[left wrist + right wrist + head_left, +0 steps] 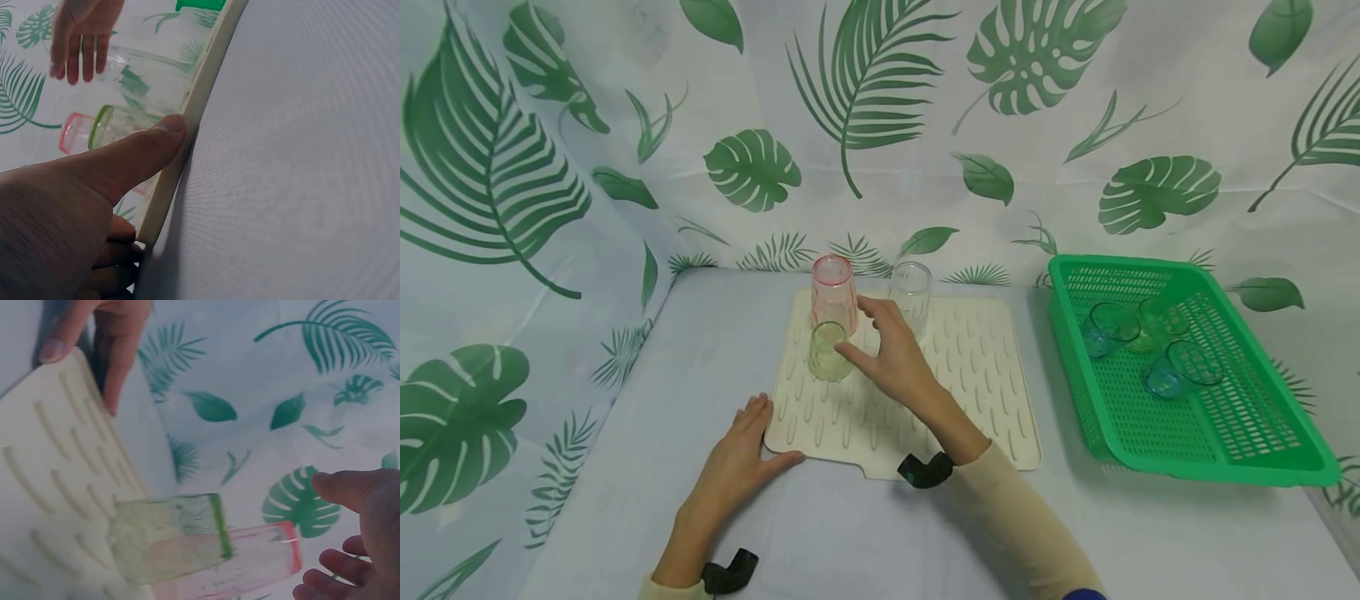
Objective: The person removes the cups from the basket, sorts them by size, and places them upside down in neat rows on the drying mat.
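A cream ridged drying mat [970,392] lies on the table with three drinking glasses on its far left part. A yellow-green glass [829,362] stands in front of a taller pink glass [832,292], and a clear glass [912,287] is to their right, partly hidden by my right hand [901,358]. That hand hovers with thumb and fingers spread, the thumb close to the yellow-green glass; the right wrist view shows a gap between them. At the mat's near left corner rests my left hand [735,458], thumb on the front edge and fingers along the left side.
To the right stands a green plastic basket [1195,468] holding several tinted glasses, among them a blue glass [1167,379]. A leaf-printed white curtain [895,192] hangs behind and beside the pale tablecloth [715,350].
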`<state>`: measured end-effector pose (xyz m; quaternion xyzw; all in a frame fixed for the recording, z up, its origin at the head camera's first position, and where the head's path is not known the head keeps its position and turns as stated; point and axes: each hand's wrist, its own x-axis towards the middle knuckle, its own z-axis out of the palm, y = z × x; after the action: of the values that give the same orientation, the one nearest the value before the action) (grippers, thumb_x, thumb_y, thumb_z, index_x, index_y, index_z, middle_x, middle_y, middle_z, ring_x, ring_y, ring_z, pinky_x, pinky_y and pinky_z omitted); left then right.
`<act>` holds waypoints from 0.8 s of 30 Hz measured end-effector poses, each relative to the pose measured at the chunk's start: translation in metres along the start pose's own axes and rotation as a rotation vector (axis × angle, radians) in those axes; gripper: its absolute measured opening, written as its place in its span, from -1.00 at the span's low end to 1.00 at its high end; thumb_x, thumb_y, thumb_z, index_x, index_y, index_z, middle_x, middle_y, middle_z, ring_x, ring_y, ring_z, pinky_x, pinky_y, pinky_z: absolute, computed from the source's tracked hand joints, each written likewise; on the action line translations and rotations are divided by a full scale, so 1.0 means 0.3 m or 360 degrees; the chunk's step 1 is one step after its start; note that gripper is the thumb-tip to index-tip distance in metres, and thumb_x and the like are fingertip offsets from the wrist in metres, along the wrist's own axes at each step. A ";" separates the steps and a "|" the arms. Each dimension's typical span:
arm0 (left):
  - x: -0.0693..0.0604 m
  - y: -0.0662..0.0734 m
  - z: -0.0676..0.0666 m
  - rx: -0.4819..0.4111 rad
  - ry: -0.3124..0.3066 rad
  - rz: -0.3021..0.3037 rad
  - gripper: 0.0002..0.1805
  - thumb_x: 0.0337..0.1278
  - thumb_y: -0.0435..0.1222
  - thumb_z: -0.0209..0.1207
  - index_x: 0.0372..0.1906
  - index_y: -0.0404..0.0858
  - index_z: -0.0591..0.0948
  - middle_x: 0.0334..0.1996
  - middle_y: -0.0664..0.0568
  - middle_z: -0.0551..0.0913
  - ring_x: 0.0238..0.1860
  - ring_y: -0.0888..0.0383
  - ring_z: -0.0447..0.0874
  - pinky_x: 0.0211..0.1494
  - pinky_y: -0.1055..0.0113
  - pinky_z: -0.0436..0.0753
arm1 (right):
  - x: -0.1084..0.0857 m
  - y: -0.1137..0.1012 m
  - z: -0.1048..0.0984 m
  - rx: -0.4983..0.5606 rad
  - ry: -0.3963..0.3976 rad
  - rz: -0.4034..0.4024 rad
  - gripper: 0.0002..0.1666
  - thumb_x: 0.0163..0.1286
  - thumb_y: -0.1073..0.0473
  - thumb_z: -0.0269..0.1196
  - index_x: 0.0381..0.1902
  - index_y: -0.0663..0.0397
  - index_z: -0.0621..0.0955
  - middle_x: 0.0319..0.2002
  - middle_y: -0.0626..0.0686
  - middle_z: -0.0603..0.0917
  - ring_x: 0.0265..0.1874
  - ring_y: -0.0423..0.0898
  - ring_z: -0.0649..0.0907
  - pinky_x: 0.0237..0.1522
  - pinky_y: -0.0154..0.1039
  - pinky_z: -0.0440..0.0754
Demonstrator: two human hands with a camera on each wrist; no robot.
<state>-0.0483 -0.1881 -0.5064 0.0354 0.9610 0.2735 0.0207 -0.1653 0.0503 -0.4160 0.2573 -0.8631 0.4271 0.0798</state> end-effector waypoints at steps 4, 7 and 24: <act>0.000 -0.001 0.002 -0.0014 -0.0005 -0.0002 0.07 0.03 0.14 0.40 0.46 -0.47 0.28 0.51 -0.35 0.20 0.55 -0.30 0.10 0.55 -0.21 0.22 | -0.008 -0.029 -0.054 -0.0011 0.0021 0.0011 -0.20 0.30 0.09 0.42 0.41 0.19 0.37 0.30 0.20 0.48 0.28 0.13 0.53 0.30 0.01 0.60; 0.000 -0.001 0.003 -0.0014 -0.0009 -0.0009 0.07 0.03 0.15 0.40 0.47 -0.46 0.28 0.52 -0.35 0.19 0.56 -0.29 0.09 0.56 -0.20 0.21 | -0.017 -0.042 -0.094 -0.0011 0.0059 -0.0009 -0.19 0.30 0.10 0.42 0.42 0.21 0.36 0.31 0.20 0.48 0.32 0.10 0.51 0.33 0.02 0.57; -0.003 -0.002 0.002 -0.0028 -0.0005 -0.0002 0.08 0.04 0.15 0.39 0.48 -0.46 0.26 0.53 -0.34 0.17 0.56 -0.28 0.07 0.56 -0.20 0.20 | -0.071 -0.061 -0.318 -0.0111 0.0319 -0.0109 -0.17 0.23 0.22 0.46 0.40 0.28 0.38 0.27 0.25 0.52 0.29 0.13 0.51 0.36 0.09 0.52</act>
<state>-0.0472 -0.1884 -0.5073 0.0350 0.9585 0.2819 0.0227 -0.1456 0.1235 -0.3515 0.2397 -0.8558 0.4175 0.1892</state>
